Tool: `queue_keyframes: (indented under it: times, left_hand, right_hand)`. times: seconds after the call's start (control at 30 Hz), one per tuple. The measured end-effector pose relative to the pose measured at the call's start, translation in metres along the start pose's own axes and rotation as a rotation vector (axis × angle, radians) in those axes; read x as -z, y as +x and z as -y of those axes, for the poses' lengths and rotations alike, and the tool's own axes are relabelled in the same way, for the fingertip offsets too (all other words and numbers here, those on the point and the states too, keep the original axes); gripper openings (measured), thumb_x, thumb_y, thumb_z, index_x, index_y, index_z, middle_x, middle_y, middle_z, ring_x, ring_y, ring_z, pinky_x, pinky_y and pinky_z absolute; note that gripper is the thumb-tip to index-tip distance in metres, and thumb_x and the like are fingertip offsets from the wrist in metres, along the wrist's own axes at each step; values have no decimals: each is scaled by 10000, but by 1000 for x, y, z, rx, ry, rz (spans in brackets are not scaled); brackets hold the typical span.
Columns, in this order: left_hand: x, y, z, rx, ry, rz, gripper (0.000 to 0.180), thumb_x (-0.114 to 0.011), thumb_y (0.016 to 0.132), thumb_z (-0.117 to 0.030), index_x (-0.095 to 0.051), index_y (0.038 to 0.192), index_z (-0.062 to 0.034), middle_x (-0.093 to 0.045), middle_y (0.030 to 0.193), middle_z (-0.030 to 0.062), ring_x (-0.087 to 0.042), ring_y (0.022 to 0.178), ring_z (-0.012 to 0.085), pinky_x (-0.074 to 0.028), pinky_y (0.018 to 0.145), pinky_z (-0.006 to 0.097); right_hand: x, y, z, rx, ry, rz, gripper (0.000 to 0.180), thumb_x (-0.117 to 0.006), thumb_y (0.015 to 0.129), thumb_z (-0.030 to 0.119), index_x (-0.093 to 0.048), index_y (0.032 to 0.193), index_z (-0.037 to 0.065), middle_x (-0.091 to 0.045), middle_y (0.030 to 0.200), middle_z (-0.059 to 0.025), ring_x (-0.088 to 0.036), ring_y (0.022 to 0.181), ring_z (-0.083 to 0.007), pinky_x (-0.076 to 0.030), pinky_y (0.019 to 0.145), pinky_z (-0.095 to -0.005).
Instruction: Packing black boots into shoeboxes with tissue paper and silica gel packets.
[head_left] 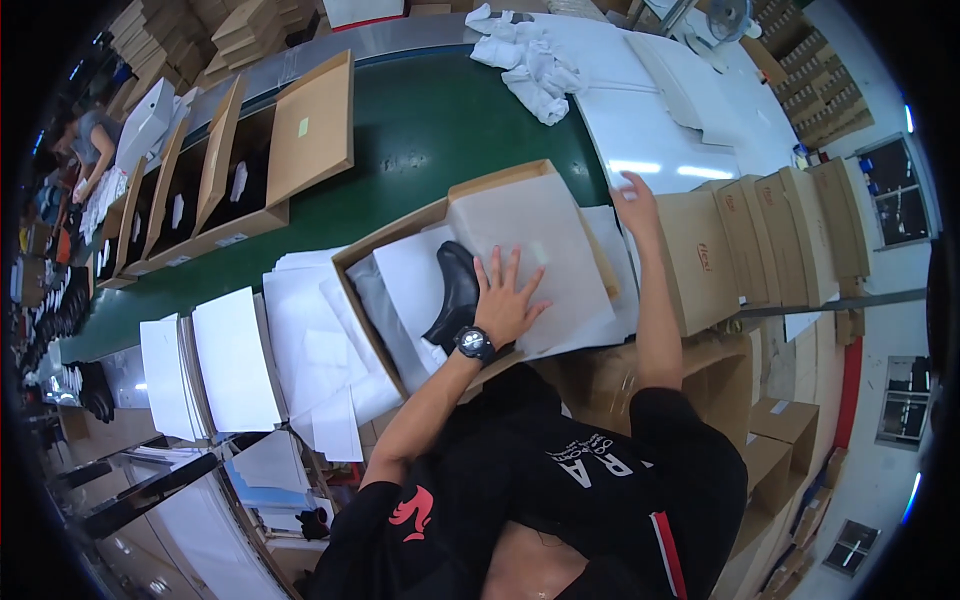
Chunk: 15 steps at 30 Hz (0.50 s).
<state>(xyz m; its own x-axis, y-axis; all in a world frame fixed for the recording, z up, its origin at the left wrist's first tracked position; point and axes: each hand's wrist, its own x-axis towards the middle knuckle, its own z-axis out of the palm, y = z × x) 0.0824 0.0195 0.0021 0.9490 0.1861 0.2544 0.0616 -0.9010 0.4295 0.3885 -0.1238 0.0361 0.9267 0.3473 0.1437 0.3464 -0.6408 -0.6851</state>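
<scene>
My left hand (512, 300), with a watch on its wrist, lies with fingers spread over white wrapping paper (530, 225) in an open cardboard shoe box (365, 305). Right beside it, a black ankle boot (455, 290) rests on white paper in the same box. The sheet under my palm covers the box's right part, so whatever lies beneath is hidden. My right hand (637, 208) is raised past the box's right side, by the edge of the white table. Its fingers are slightly bent and apart, and no object shows in them.
Stacks of white paper (240, 350) line the near left edge of the green conveyor belt (420, 110). Open shoe boxes (235, 225) stand further left on it. Closed brown boxes (700, 255) stand at right. Crumpled white paper (530, 65) lies at the back. Another person (95, 145) works at far left.
</scene>
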Motion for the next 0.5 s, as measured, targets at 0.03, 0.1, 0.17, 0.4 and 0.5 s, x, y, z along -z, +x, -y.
queue_keyframes:
  times: [0.03,0.1,0.17,0.4,0.5]
  left_hand:
    - [-7,10,0,21,52,37,595,-622,901,-500,-541,1425,-229,-295,1564,258,-194,1436,552,-110,1111,756]
    - [-22,38,-21,-1,48,73,567,-615,898,-511,-580,1385,-222,-295,1564,258,-187,1439,551,-82,1114,759]
    - [-31,48,-32,38,73,147,551,-635,895,-478,-588,1374,-208,-303,1563,245,-187,1452,526,-79,1118,759]
    - [14,2,-30,88,-159,-179,383,-720,733,-10,-705,1102,-111,-626,1188,102,-575,1156,330,-421,1050,570]
    - [22,-8,-19,207,-142,-321,345,-692,722,47,-707,1045,-75,-660,1074,110,-625,1028,327,-476,962,498]
  right_hand:
    - [-23,33,13,-9,110,29,573,-777,805,238,-591,1308,37,-702,926,-145,-666,827,-227,-539,752,-333]
    - [-50,110,-39,3,257,83,594,-805,804,297,-593,1305,58,-700,1006,-141,-663,892,-236,-543,739,-335]
    - [-89,169,-57,-248,477,123,691,-816,802,340,-530,1375,81,-662,1119,-145,-635,970,-259,-544,786,-385]
    - [-206,257,-27,-764,864,63,1124,-889,725,375,-169,1554,135,-327,1512,-190,-440,1307,-396,-540,857,-583]
    - [-218,282,-43,-777,879,-49,913,-836,781,209,-290,1506,117,-468,1417,-177,-568,1182,-363,-573,776,-544]
